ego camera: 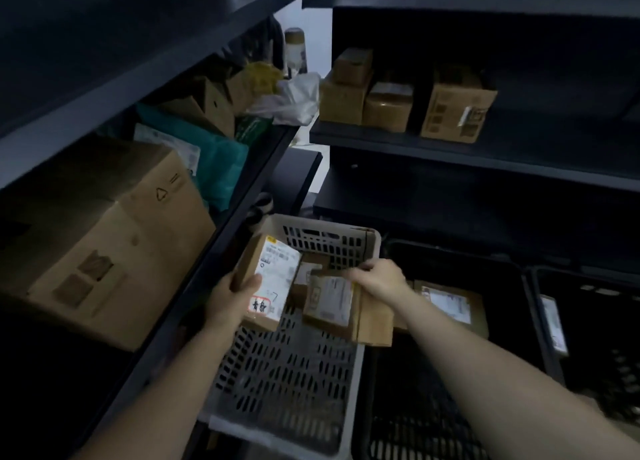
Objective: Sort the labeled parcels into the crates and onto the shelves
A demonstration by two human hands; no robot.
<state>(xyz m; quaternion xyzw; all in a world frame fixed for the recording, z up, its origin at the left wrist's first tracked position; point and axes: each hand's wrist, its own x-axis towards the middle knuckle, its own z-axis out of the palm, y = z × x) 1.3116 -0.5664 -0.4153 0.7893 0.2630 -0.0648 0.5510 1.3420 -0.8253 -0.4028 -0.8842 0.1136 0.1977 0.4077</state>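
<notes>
The labeled parcel [273, 279] is a flat brown box held up over the back left corner of the white crate [311, 221], tilted so its big white shipping label faces the camera. The left hand [232, 300] grips it by the lower left edge, thumb flat on the front and fingers wrapped behind. The label text is too blurry to read. All I can make out is barcode-ish blocks, a red-outlined stamp near the bottom with two characters I can't read, and a handwritten mark next to it that looks like a "7".

The right hand [377, 279] has its fingers curled over the top edge of a second parcel [332, 303], also brown with a white label, hanging over the crate just beside the first one. It's motion-smeared, so nothing is legible.

To the right is a black crate [415, 407] with a third parcel [457, 303] lying in it, label up. Another black crate [595, 303] sits at the far right.

The left shelf [242, 200] holds a large cardboard box [104, 238] with a triangle symbol printed on it, and a teal mailer bag [221, 168] behind that. The right shelf [485, 154] has a few small boxes [388, 106] in a row.
</notes>
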